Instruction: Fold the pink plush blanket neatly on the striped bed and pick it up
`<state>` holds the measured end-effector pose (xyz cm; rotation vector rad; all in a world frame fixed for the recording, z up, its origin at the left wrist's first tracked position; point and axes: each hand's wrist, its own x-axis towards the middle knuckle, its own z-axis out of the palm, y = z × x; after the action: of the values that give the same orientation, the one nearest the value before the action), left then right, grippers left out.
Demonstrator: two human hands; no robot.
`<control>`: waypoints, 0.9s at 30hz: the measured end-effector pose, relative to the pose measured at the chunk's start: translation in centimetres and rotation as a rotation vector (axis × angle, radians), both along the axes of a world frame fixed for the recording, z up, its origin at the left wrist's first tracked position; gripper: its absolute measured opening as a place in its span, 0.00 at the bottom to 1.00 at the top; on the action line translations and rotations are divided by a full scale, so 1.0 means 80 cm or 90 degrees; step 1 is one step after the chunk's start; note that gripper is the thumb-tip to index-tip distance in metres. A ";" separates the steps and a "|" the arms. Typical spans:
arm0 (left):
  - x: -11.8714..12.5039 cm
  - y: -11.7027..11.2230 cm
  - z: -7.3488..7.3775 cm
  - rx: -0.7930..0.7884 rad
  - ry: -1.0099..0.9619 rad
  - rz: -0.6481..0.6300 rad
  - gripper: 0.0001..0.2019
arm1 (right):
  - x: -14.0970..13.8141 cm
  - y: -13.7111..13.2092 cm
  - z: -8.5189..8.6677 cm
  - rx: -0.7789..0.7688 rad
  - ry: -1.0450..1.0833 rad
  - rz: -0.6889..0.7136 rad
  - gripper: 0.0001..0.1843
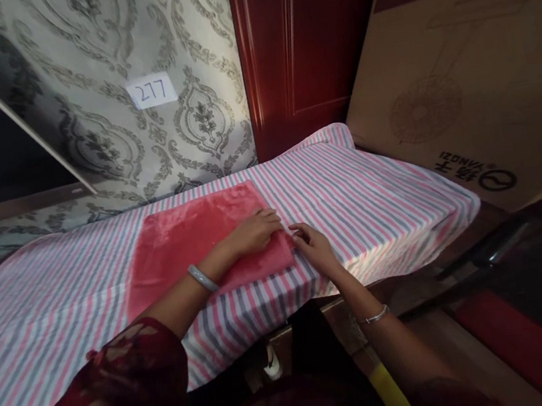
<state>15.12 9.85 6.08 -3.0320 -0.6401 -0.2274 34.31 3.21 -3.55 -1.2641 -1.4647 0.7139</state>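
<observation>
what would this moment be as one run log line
left hand: resting on pink cloth | right hand: at cloth's right edge, grip unclear | pink cloth: lying on striped cover

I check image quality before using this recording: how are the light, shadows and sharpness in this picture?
Head view: uneven light, with a bright patch on the front drop of the striped cloth and deep shadow at lower right; head view: soft sheen on the red door, number card readable; head view: slight softness around the right hand, making its contact with the red fabric unclear.
</observation>
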 end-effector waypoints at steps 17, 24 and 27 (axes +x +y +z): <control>-0.003 0.003 0.022 0.022 0.053 0.016 0.16 | -0.007 -0.001 0.019 -0.076 0.172 0.075 0.13; -0.019 0.002 0.021 -0.001 -0.025 0.028 0.15 | -0.004 -0.004 0.047 -0.204 0.289 0.114 0.16; -0.024 0.002 0.022 0.006 -0.047 0.036 0.16 | -0.005 -0.003 0.058 -0.299 0.379 0.152 0.19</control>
<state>13.18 10.02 7.86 -3.0033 -0.7262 -0.3411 33.94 2.94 1.12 -1.0792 -0.9847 1.5148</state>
